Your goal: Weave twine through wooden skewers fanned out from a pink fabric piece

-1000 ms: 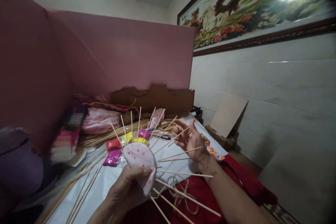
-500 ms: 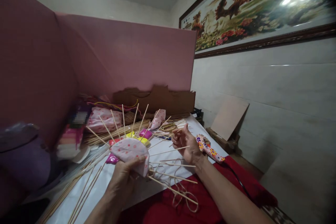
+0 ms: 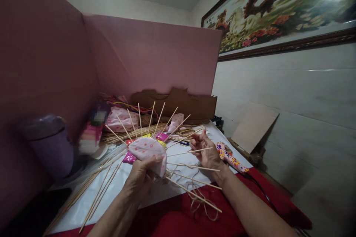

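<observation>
My left hand point(image 3: 141, 177) grips a round pink fabric-covered disc point(image 3: 147, 149) dotted with red, from which several thin wooden sticks point(image 3: 191, 192) fan outwards. My right hand point(image 3: 206, 151) is to the right of the disc among the sticks, its fingers curled in a pinch around one stick or a strand; I cannot make out which. Loose tan cord point(image 3: 198, 202) trails below the sticks onto the red cloth.
A white sheet point(image 3: 125, 189) covers the table, with red cloth point(image 3: 172, 222) at the near edge. Loose sticks point(image 3: 94, 192) lie on the left. A floral-patterned tool point(image 3: 230, 158) lies right of my hand. Pink fabric pieces, coloured packets and a bundle of sticks sit behind. A purple bin point(image 3: 48, 144) stands at left.
My right hand went from spread open to a closed pinch among the sticks. The disc was lowered and tilted flatter. The camera view swung left.
</observation>
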`<state>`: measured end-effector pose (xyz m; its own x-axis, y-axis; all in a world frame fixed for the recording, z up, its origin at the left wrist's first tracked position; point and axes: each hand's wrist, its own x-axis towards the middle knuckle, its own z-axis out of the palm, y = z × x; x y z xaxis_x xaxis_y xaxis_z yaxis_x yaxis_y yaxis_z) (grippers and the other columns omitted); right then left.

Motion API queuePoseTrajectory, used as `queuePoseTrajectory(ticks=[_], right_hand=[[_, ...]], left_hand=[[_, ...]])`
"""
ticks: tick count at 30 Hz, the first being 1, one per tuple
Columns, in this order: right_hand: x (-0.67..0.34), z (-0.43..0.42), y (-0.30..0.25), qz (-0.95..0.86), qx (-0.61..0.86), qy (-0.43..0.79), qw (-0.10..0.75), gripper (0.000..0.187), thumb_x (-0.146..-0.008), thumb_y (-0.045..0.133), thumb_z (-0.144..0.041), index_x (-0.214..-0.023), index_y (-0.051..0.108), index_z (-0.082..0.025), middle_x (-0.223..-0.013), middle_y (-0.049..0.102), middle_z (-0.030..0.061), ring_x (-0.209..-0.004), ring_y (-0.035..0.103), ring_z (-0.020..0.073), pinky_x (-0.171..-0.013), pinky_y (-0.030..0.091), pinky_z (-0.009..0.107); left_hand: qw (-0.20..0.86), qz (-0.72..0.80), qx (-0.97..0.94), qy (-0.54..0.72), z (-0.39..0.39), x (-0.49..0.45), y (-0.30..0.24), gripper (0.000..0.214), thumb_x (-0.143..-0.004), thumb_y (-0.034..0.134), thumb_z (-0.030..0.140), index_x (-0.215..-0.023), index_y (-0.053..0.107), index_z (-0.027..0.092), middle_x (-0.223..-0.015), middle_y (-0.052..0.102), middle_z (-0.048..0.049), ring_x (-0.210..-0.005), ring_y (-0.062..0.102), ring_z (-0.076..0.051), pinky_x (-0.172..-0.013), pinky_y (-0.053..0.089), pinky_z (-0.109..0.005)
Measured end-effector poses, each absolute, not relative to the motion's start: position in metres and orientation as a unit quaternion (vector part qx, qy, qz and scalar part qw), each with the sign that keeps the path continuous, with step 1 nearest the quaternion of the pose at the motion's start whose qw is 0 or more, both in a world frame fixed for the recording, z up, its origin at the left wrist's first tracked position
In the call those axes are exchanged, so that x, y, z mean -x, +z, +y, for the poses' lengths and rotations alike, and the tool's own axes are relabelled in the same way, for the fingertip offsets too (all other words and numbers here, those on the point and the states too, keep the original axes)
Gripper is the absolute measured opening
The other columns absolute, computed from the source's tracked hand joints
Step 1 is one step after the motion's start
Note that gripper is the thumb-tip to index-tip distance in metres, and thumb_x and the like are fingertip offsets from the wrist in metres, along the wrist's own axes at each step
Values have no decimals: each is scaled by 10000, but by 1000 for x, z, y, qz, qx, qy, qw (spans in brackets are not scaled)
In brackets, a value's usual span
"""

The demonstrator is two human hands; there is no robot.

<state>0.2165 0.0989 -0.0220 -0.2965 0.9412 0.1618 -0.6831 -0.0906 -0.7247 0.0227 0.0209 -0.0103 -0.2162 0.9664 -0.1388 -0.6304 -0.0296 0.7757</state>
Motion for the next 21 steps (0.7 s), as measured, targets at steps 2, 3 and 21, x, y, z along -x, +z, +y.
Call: queuePoseTrajectory(ticks=[2, 3, 21], right_hand=[[-215, 98, -24, -374, 193, 714, 560, 400, -718, 599, -521, -786, 667, -132, -559, 490, -11, -457, 381, 65, -354, 214, 168], [-215, 97, -25, -383, 203, 709, 557, 373, -716, 609, -501, -785, 669, -139, -560, 497, -13, -456, 387, 65, -363, 229, 172], [-219, 93, -23, -495, 138, 665, 542, 253, -639, 747, -292, -841, 647, -176, -596, 453, -34, -518, 369, 62, -438, 220, 192]], left_hand=[[588, 360, -217, 691, 18, -24, -6, 226, -593, 590, -71, -760, 611, 81, -682, 666, -49, -582, 620, -124, -538, 535, -208], [589, 354, -213, 694, 17, -25, -4, 235, -599, 582, -77, -769, 610, 83, -680, 665, -46, -583, 622, -123, -539, 536, -207], [555, 355, -175, 731, 24, -20, -4, 208, -655, 538, -108, -707, 604, 81, -619, 657, -45, -551, 631, -119, -505, 542, -181]])
